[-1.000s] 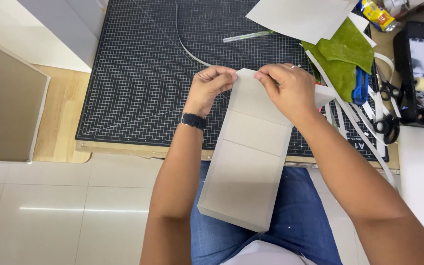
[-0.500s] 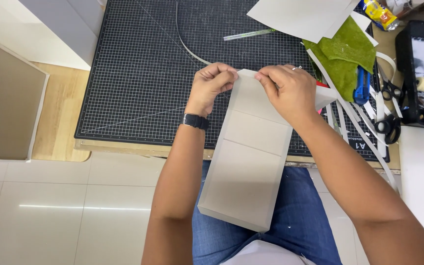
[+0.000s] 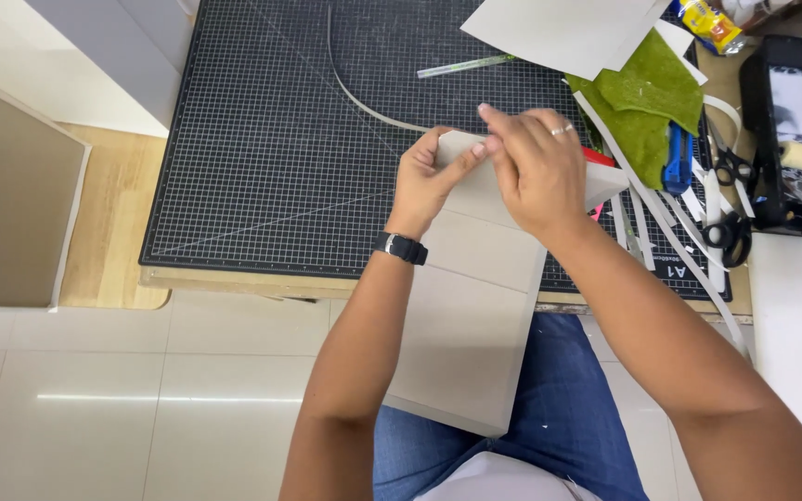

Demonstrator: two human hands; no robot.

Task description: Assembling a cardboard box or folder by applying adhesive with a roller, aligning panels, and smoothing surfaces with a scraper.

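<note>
A long grey cardboard piece [image 3: 464, 325] with fold lines leans from my lap up onto the edge of the black cutting mat [image 3: 271, 158]. My left hand [image 3: 431, 178], with a dark band on its wrist, grips the top left corner of the cardboard, forefinger stretched along the top edge. My right hand [image 3: 536, 167], wearing a ring, covers the top right part and pinches the upper edge beside the left fingertips.
On the mat lie a curved thin strip [image 3: 355, 88], a clear ruler [image 3: 464, 65] and a white sheet [image 3: 563, 30]. To the right are green fabric [image 3: 647, 102], a blue knife [image 3: 678, 158], scissors [image 3: 726, 199], white strips and a black tray [image 3: 795, 121]. A board [image 3: 11, 204] stands at left.
My right hand has slid left along the top edge until its fingers meet my left fingertips. The cardboard has stayed in place.
</note>
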